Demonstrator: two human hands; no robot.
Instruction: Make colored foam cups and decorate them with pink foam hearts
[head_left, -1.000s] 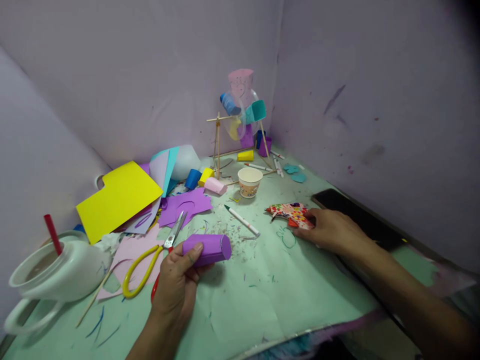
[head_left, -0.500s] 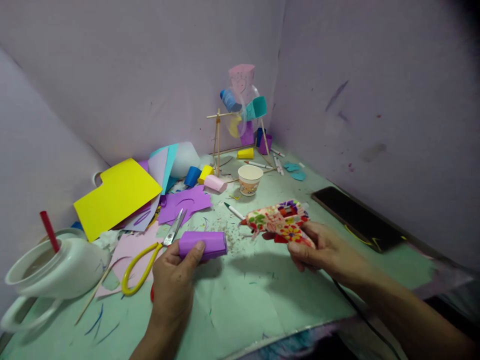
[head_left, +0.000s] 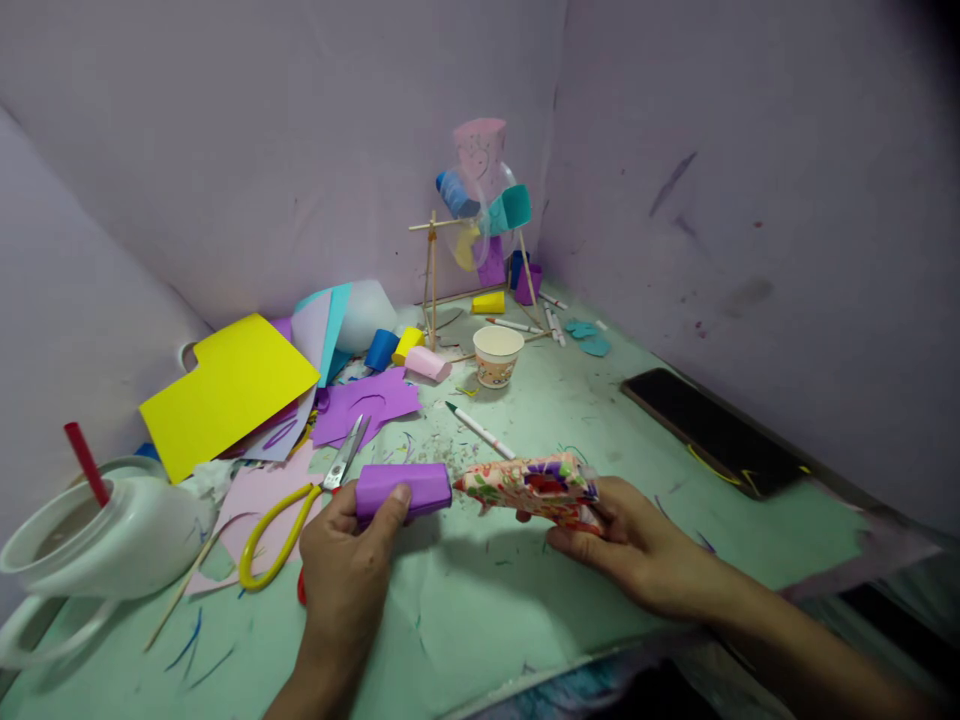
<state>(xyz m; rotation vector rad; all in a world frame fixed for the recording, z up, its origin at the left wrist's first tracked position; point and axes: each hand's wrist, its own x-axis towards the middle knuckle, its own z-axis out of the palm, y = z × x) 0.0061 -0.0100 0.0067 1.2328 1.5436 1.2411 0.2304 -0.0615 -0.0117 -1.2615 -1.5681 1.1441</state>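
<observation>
Closed around a small purple paper cup (head_left: 420, 488), my left hand (head_left: 352, 550) holds it on its side above the table. A floral-patterned glue gun (head_left: 525, 485) is gripped in my right hand (head_left: 637, 545), its nozzle pointing left, right by the end of the purple cup; whether they touch I cannot tell. Scissors (head_left: 281, 535) with yellow and red handles lie just left of my left hand. Beyond the glue gun, a green-tipped marker (head_left: 480, 430) rests on the table, and a patterned paper cup (head_left: 497, 358) stands farther back.
At the back stands a stick frame (head_left: 432, 270) carrying a wheel with coloured cups. Coloured paper (head_left: 232, 390) is piled at the left, behind a white pot (head_left: 135, 520) with a red stick in it. A phone (head_left: 705, 425) lies at the right, and several small paper cups lie around.
My right hand has brought the glue gun left and down, its nozzle now close to the purple paper cup's end. My left hand has stayed almost still.
</observation>
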